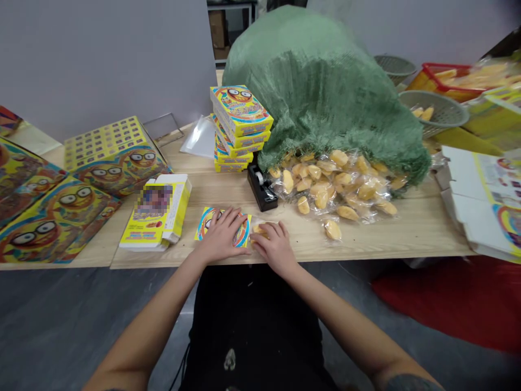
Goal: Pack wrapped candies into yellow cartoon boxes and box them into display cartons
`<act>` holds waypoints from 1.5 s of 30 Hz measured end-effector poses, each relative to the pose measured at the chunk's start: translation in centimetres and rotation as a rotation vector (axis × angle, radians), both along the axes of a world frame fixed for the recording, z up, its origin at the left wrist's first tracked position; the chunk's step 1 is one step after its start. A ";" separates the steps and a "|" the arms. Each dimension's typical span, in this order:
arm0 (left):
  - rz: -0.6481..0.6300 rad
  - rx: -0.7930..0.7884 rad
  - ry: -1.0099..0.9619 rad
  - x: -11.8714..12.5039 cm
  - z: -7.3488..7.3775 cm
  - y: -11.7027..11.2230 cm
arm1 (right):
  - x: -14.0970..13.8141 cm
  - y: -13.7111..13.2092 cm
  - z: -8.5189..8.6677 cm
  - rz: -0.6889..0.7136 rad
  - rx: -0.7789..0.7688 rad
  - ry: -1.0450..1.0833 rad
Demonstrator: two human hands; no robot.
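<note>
My left hand point(222, 234) lies flat, fingers apart, on a yellow and blue printed card or flat box point(243, 232) with a cartoon face. Just right of it, my right hand point(277, 247) has its fingers and thumb closed over a yellow piece in clear wrap point(258, 228), partly hidden beneath them. A single wrapped yellow piece point(332, 229) lies farther right. Behind it, a heap of similar wrapped pieces point(325, 187) spills from a large green woven sack point(317, 98). A black tape dispenser point(262, 190) stands beyond my hands.
Stacked small yellow boxes point(242, 117) stand behind the dispenser. Left are an opened yellow box point(157, 212) and larger printed cartons point(57, 217). At right are a white-sided carton point(468, 184), a grey basket point(443, 108) and a red basket point(431, 73). The table's front edge point(366, 257) is close to me.
</note>
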State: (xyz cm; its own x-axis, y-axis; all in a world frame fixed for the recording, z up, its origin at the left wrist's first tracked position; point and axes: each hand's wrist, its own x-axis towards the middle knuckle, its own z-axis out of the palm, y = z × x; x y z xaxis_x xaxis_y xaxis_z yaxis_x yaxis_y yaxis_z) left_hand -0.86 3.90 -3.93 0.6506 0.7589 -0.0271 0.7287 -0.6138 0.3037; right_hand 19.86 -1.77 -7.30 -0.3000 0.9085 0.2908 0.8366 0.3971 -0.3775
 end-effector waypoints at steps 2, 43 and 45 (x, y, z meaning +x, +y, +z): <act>-0.001 0.008 -0.003 0.0 -0.1 -0.1 | -1.3 0.3 -0.2 -0.095 -0.008 0.029; -0.341 0.295 -0.046 17.0 1.2 3.6 | 13.8 6.5 3.8 -0.861 0.011 0.393; -0.370 0.310 -0.039 20.4 0.5 4.5 | 14.4 6.7 3.1 -0.816 -0.012 0.436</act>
State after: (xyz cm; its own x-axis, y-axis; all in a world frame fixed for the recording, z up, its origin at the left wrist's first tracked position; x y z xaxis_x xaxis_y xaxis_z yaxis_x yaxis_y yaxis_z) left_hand 19.50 8.41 -3.40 0.8745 0.4446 0.1939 0.4358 -0.8957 0.0880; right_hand 34.23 4.88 -4.22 0.5681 0.7940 0.2165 0.6381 -0.2589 -0.7251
